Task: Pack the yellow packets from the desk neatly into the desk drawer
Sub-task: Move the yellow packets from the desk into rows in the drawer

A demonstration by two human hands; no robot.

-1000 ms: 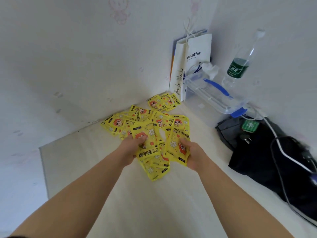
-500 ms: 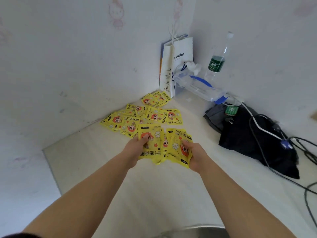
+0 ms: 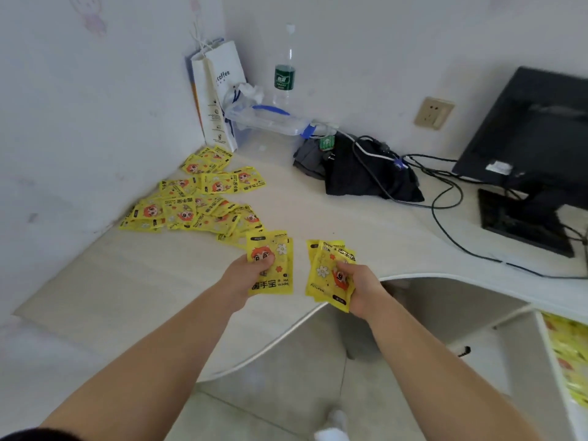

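left hand (image 3: 251, 275) pinching a stack (image 3: 270, 249) marked "手宝", right hand (image 3: 362, 291) pinching a fan of packets (image 3: 324, 268) – both above the bench (image 3: 318, 218) edge, loose pile (image 3: 197, 208) behind, bag (image 3: 219, 90) reading "coffee", green-labelled bottle (image 3: 284, 78)

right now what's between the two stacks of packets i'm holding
Only bare desk shows between the left stack and the right stack, in the head view.

This looks like a private room in a home, used as a study corner. A white corner table (image 3: 318, 214) stands against walls (image 3: 79, 106) with faint pink cartoon figures (image 3: 90, 17), and it carries a black computer monitor (image 3: 534, 128) with loose cables (image 3: 445, 198), a paper coffee bag (image 3: 219, 93), a plastic water bottle (image 3: 285, 71) and some dark clothing (image 3: 359, 176). The floor (image 3: 286, 393) below is tiled.
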